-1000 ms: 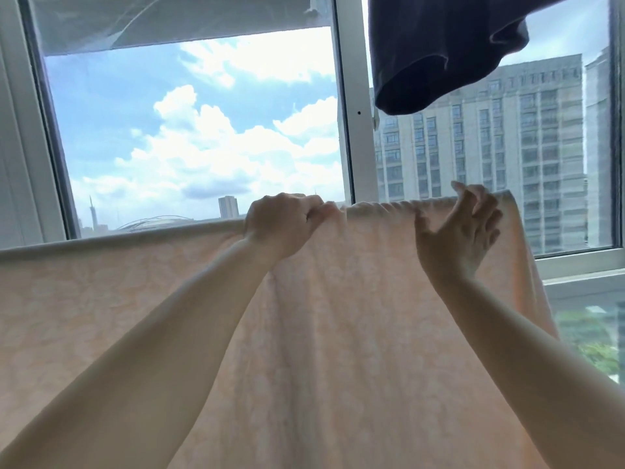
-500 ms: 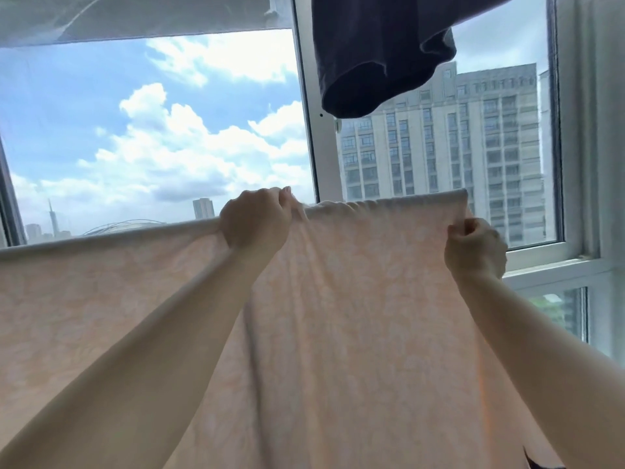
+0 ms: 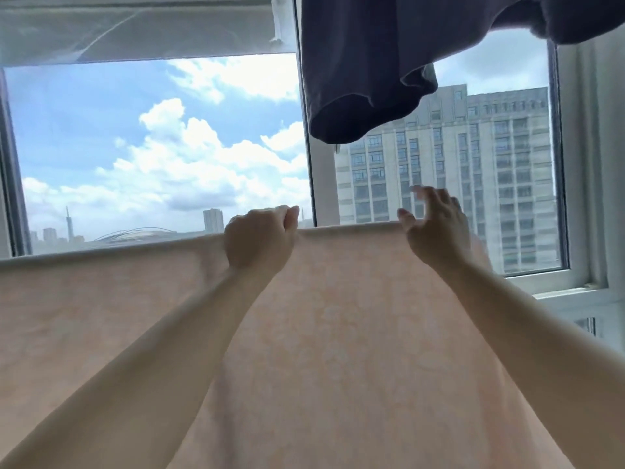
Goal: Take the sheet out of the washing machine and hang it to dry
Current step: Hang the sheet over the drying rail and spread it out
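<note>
The sheet (image 3: 338, 333), pale peach with a faint pattern, hangs draped over a horizontal line or rail hidden under its fold. Its folded top edge is the long axis; it runs left to right across the view, rising slightly toward the right, and the cloth falls straight down from it.

The left hand (image 3: 258, 240) is at the middle of the top edge, fingers (image 3: 289, 214) curled together and clamped on the fold.

The right hand (image 3: 438, 231) is near the sheet's right end. Its fingers (image 3: 426, 194) are spread apart and raised above the fold, blurred, holding nothing; whether the palm touches the cloth cannot be determined.

Above the right hand, a dark garment (image 3: 372, 79) hangs in front of the window frame (image 3: 321, 198).
</note>
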